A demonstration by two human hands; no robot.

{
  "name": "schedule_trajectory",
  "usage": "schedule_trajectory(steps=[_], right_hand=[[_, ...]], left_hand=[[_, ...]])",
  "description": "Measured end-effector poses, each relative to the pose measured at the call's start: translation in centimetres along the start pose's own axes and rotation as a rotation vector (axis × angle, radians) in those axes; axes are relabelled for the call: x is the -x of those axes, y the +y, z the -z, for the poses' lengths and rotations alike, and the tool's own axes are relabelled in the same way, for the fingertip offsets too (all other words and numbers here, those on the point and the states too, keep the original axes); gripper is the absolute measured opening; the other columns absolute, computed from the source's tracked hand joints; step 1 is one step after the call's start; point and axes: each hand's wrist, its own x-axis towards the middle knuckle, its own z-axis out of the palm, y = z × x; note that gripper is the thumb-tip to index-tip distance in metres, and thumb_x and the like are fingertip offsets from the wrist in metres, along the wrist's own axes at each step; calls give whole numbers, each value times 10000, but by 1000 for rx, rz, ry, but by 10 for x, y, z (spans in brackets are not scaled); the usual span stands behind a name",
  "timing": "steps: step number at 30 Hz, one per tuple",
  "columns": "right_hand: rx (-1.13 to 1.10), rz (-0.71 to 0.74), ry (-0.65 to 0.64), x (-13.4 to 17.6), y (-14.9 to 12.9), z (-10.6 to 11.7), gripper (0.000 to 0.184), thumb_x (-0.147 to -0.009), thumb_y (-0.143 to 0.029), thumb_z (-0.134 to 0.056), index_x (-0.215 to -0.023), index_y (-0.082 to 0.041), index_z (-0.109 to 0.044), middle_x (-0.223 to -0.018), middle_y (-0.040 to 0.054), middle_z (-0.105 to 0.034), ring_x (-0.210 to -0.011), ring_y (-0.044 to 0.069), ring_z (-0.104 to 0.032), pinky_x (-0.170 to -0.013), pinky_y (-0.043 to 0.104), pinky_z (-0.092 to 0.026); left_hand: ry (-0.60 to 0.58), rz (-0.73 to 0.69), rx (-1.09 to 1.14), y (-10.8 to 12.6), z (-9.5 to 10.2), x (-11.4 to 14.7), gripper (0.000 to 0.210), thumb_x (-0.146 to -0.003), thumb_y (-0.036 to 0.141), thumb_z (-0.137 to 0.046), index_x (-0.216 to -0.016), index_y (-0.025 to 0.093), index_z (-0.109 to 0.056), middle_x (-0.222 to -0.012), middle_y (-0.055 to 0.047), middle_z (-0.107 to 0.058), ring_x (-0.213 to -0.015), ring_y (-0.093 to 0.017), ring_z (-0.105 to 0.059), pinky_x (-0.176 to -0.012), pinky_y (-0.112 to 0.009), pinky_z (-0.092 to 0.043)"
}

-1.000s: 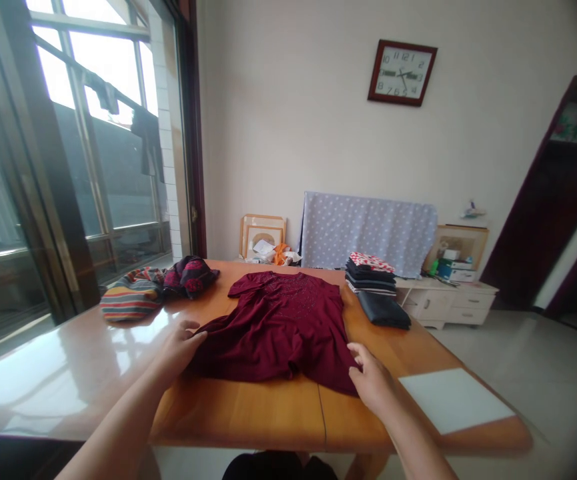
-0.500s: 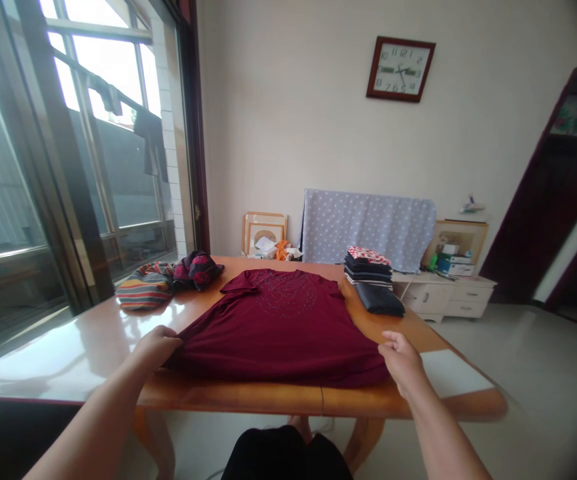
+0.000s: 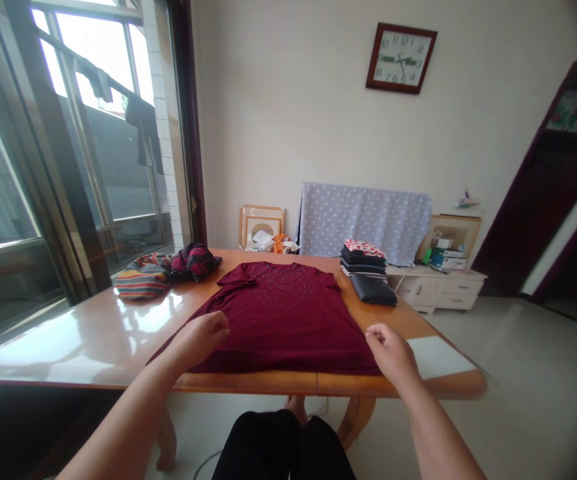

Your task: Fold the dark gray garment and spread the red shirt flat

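A dark red short-sleeved shirt (image 3: 288,333) with a beaded pattern at the neckline lies spread flat on the wooden table (image 3: 248,383), its hem toward me. Over the lower left part of the shirt is my left hand (image 3: 208,337), fingers curled closed, with no cloth seen drawn up into it. At the shirt's lower right edge, my right hand (image 3: 392,352) is closed with thumb and fingers together. Whether the cloth's edge is pinched in it is hidden.
Folded clothes (image 3: 363,260) are stacked at the back right, with a dark folded item (image 3: 374,290) in front. A striped cloth bundle (image 3: 143,277) and a dark patterned one (image 3: 195,261) sit at the back left. A white sheet (image 3: 438,355) lies near the right corner.
My left hand has let go of the shirt's left hem corner and moved right, over the cloth. My right hand stays by the right edge. The hem now lies flatter, and the view has shifted slightly.
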Motion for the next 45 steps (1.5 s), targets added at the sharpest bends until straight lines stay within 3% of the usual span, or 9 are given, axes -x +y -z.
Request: schedule_trajectory(steps=[2,5,11,14,20,27,34,41,45], right_hand=[[-89,134,-134,10,-23,0,213,-873,-398,-511,-886,-258,-671,-868,16,-703,-810,207,-641,-740,300,-460],[-109,295,-326,26,-54,-3,150,-862,-378,-583,-873,-252,-664,-903,15,-682,-825,191,-623,-742,286,-453],[111,413,-401,43,-75,-17,103,-823,-314,-682,-917,-271,-689,-972,15,-663,-932,211,-583,-860,344,-398],[155,405,-396,39,-72,-25,72,-876,-289,-628,-848,-265,-690,-932,9,-662,-920,204,-581,-870,350,-375],[90,386,-298,36,-76,-34,153,-912,-264,-563,-780,-237,-636,-887,11,-657,-873,187,-584,-821,310,-385],[48,482,-430,52,-99,-47,55,-856,-259,-643,-843,-267,-697,-852,-1,-647,-865,191,-568,-800,310,-384],[161,502,-408,59,-105,-50,98,-910,-259,-599,-872,-268,-689,-943,3,-652,-964,203,-550,-862,338,-333],[145,528,-542,58,-116,-36,103,-856,-190,-600,-788,-241,-657,-856,-29,-650,-874,157,-559,-816,300,-313],[82,455,-446,43,-109,-34,154,-905,-236,-551,-806,-243,-669,-856,-16,-660,-861,154,-573,-781,276,-331]], left_hand=[[-107,-85,162,26,-16,2,190,-841,390,-559,-857,223,-648,-783,-9,-662,-715,-174,-588,-631,-262,-402],[-210,-157,231,58,-33,8,188,-800,403,-626,-833,221,-661,-822,-12,-678,-718,-166,-595,-615,-253,-398],[-313,-196,119,94,-44,20,157,-737,334,-614,-800,240,-722,-771,-10,-701,-655,-156,-584,-564,-255,-359],[-349,-254,72,98,-49,19,214,-732,295,-592,-850,287,-770,-808,-10,-743,-712,-185,-636,-618,-273,-394],[-248,-311,-34,94,-58,13,320,-737,239,-592,-979,323,-785,-1008,-48,-771,-963,-265,-676,-814,-335,-430],[-228,-269,-115,97,-63,14,315,-744,272,-613,-1012,307,-774,-971,-81,-736,-929,-274,-654,-785,-350,-420],[-225,-251,-126,108,-60,19,222,-712,217,-597,-864,262,-752,-950,-56,-734,-868,-229,-645,-726,-309,-410],[-345,-231,-40,106,-52,21,202,-739,248,-586,-839,282,-758,-840,21,-755,-756,-167,-642,-663,-255,-385],[-285,-237,35,99,-56,14,201,-793,275,-565,-816,244,-762,-844,-18,-750,-756,-169,-636,-665,-246,-402]])
